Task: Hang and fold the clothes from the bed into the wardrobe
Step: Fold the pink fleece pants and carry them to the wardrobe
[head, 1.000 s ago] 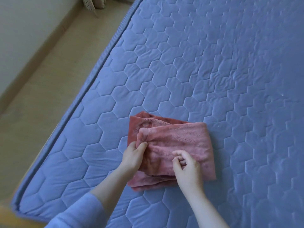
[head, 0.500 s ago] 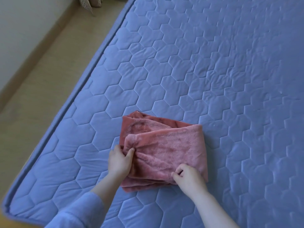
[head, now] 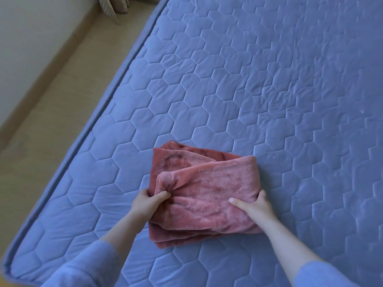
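Nearest: blue sleeves [head: 87,266] pushed back, both forearms reaching in. Next, the left hand [head: 146,204] pinches the bunched left end of the pink fleece garment [head: 207,189], thumb on top, fingers curled under. The right hand [head: 256,206] grips the right end, thumb across the top layer, fingers wrapped round the edge. Garment sits folded in a thick stack on the bed [head: 269,79], near-left part, not far from the mattress edge. Step prob. = square the bundle & lift it. To do it well: get fingers right under the bottom layer, keep both ends level, squeeze inward so layers don't splay. The top flap lies skewed w/ a pucker at left, so flatten that first. Wardrobe not in view; floor [head: 51,121] far left.
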The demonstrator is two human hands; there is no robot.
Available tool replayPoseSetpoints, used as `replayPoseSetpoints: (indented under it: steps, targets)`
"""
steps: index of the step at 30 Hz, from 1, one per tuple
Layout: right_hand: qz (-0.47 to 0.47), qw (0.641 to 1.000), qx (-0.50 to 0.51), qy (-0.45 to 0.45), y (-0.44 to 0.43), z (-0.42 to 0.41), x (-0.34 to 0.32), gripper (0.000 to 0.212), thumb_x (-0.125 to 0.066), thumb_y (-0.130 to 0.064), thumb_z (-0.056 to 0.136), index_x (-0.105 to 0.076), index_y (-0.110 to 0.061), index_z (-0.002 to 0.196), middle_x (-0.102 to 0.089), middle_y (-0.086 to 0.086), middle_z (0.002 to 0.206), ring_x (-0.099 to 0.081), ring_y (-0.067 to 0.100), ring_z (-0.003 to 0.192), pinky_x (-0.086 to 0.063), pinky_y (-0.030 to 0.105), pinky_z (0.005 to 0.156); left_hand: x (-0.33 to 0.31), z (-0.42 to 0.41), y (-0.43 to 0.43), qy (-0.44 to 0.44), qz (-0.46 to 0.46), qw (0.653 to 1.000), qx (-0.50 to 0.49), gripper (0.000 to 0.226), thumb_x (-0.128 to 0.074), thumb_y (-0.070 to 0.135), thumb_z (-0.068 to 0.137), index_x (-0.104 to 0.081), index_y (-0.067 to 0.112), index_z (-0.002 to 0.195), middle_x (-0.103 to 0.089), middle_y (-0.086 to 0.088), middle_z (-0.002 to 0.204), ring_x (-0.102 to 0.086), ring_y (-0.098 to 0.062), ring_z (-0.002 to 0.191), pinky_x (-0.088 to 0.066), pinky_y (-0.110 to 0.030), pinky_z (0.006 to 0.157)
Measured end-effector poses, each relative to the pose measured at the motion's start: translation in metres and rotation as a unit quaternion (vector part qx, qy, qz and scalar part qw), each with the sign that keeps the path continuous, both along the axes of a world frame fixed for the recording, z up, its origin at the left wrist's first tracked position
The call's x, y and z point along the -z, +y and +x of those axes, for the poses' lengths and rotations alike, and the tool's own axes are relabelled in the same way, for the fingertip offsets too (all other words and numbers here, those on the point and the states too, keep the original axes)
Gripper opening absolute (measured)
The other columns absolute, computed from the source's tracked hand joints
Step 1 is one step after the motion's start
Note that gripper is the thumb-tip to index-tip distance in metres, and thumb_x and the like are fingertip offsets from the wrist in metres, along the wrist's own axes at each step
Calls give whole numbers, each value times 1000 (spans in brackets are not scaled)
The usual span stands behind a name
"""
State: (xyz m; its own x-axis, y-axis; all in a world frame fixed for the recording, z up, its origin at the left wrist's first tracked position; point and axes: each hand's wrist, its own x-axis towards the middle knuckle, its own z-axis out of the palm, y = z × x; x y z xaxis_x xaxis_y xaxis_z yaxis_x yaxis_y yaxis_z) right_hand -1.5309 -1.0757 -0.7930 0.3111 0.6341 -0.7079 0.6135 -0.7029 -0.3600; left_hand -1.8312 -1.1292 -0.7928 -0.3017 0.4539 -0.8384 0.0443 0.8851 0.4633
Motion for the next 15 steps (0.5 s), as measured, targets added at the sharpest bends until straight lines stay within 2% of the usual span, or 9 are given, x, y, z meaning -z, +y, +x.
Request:
replayPoseSetpoints:
  steps: [3, 6, 10, 12, 15]
  targets:
    - [29, 999, 30, -2, 3, 3, 1, 94, -91, -47, 50, -50, -7, 126, -61, 13, 126, -60, 28, 113, -46, 31, 90, -13, 4, 1, -11, 23, 1000, -6, 64, -72, 52, 47, -64, 17, 100, -71, -2, 96, -67, -18, 90, -52, -31, 75]
    - [67, 995, 66, 30, 3, 0, -15, 67, -91, -41, 50, -65, -12, 104, -71, 6, 101, -68, 23, 89, -54, 33, 82, -36, 4, 4, -11, 62, 997, -31, 57, -71, 47, 49, -64, 21, 100, -71, 0, 96, -67, -18, 90, -53, -33, 82]
    - [108, 988, 91, 56, -3, 6, -63, 49, -91, -40, 50, -64, -18, 84, -70, -3, 82, -67, 14, 73, -51, 28, 69, -88, 2, 8, 5, 95, 995, -26, 59, -70, 45, 52, -65, 21, 105, -71, -1, 99, -67, -18, 91, -53, -36, 86]
    - [137, 983, 96, 71, -2, 14, -98, 45, -92, -38, 51, -63, -19, 81, -71, -4, 79, -67, 13, 71, -51, 28, 67, -121, 7, 11, -7, 118, 993, -22, 62, -71, 44, 51, -66, 20, 108, -73, -2, 99, -68, -20, 93, -53, -40, 90]
    - [187, 975, 91, 77, 5, 25, -160, 45, -92, -33, 54, -64, -18, 86, -71, -1, 84, -68, 19, 79, -53, 32, 76, -177, 14, 18, -11, 163, 986, -15, 56, -71, 43, 53, -67, 22, 104, -73, 1, 97, -69, -18, 92, -54, -38, 87]
